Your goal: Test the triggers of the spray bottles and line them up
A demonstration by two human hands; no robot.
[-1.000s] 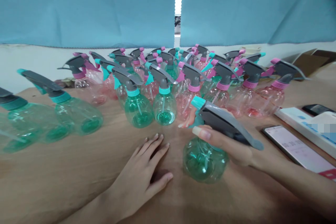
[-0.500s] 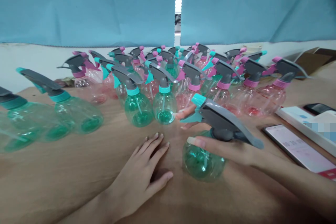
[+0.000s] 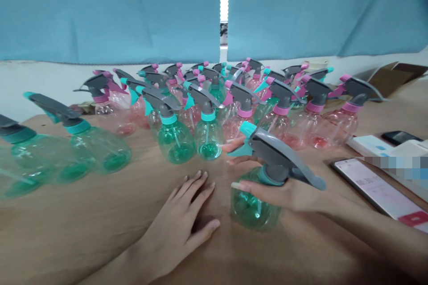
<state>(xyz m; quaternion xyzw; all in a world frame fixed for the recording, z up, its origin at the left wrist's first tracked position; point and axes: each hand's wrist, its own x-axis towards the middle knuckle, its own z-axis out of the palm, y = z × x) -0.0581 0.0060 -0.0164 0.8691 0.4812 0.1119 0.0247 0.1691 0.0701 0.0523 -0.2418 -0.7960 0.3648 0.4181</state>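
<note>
Blue curtain [image 3: 100, 13] behind, wooden worktop [image 3: 110, 205] in front. From where I stand, left to right: green bottles [image 3: 100, 149] toward the worktop's left edge. Left hand [image 3: 182, 222] palm down on bare wood, fingers slightly spread, holding nothing. Bottle cluster [image 3: 245, 95] across the middle, toward the far edge. Green spray bottle [image 3: 249, 216] closer to the near edge, just right of the left hand, apart from it. Axis roughly upright, top leaning right; nozzle [image 3: 248, 128] faces far-left. Right hand [image 3: 294, 196] is nearer: thumb and fingers round its shoulder, squeeze can't tell. Phone [image 3: 377, 187] beyond, toward the right edge.
</note>
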